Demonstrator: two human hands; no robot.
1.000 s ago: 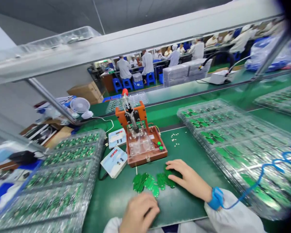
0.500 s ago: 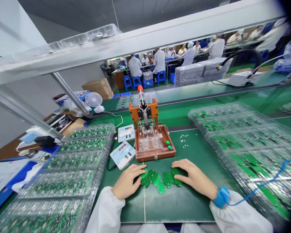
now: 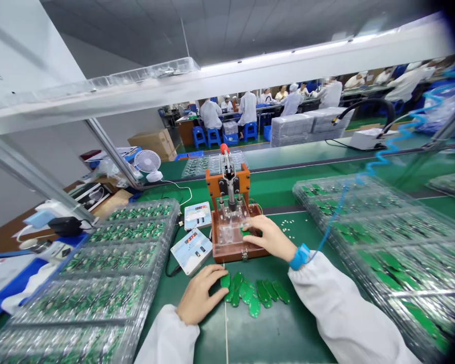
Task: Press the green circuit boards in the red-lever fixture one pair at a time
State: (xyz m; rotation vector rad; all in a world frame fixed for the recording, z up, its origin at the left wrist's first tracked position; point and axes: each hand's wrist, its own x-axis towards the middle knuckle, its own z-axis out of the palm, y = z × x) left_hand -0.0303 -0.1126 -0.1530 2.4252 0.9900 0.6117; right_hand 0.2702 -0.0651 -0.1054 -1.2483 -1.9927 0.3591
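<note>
My right hand (image 3: 267, 235) is at the acrylic bed of an orange-framed press fixture (image 3: 227, 177) with a red-knobbed lever. Between its thumb and fingers is a small green circuit board (image 3: 245, 231), partly hidden by the fingers. My left hand (image 3: 202, 293) rests on the bench, thumb and fingertips closed around a green circuit board (image 3: 225, 281) at the left end of a loose row. Several more green boards (image 3: 254, 306) lie overlapping in that row, in front of the fixture. A blue wrist strap (image 3: 300, 256) with a coiled cord is on my right wrist.
Clear trays of boards stand left (image 3: 151, 263) and right (image 3: 333, 222). Two white control boxes with red displays (image 3: 192, 250) sit left of the fixture. Small white pieces (image 3: 288, 222) lie scattered on its right. Behind are a fan (image 3: 147, 161) and people in white coats.
My right hand has left the right end of the board row and moved up to the fixture with a board. My left hand stays by the row's left end. The view has tilted slightly.
</note>
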